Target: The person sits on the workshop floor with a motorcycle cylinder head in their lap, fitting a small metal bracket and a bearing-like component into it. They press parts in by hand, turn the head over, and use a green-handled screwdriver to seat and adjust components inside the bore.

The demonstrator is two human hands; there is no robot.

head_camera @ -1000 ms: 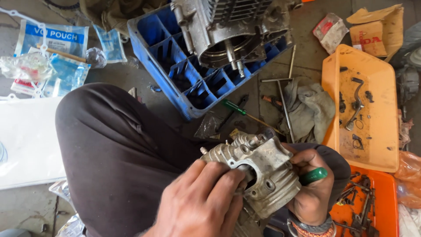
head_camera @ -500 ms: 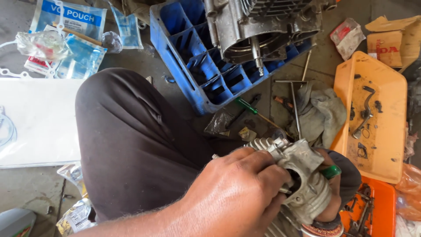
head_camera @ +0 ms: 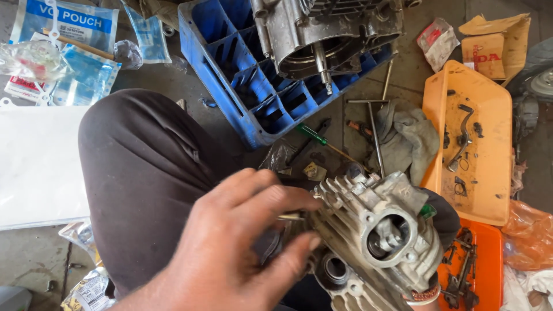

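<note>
Since the earlier frame, left hand point(head_camera: 230, 253) has slid back off the finned cylinder head point(head_camera: 374, 236), so the round port on its face now shows. Left hand: fingers part spread, thumb and forefinger closing on a thin metal pin or rod point(head_camera: 291, 217) at the head's finned edge; exact pinch not fully visible. Right hand point(head_camera: 443, 222) is mostly hidden behind the head, cupping it from the far side, with a green tool handle point(head_camera: 427, 211) showing by its fingers; grip state can't be told for sure. Head sits over the lap, between both hands, against the dark-trousered knee point(head_camera: 144, 173).

Ahead of the hands: blue plastic crate point(head_camera: 230, 63) carrying the engine crankcase point(head_camera: 322, 34). Between crate and hands lie a green-handled screwdriver point(head_camera: 314, 135), a T-handle wrench point(head_camera: 373, 129) and a grey rag point(head_camera: 412, 138). Right of right hand: orange tray point(head_camera: 489, 173) w/ small parts.

Procedure note (judgement): keep head braced firm on the knee w/ right hand; feed pin straight, no side load; don't force against fins, as they may chip. Keep port clear of grit.
</note>
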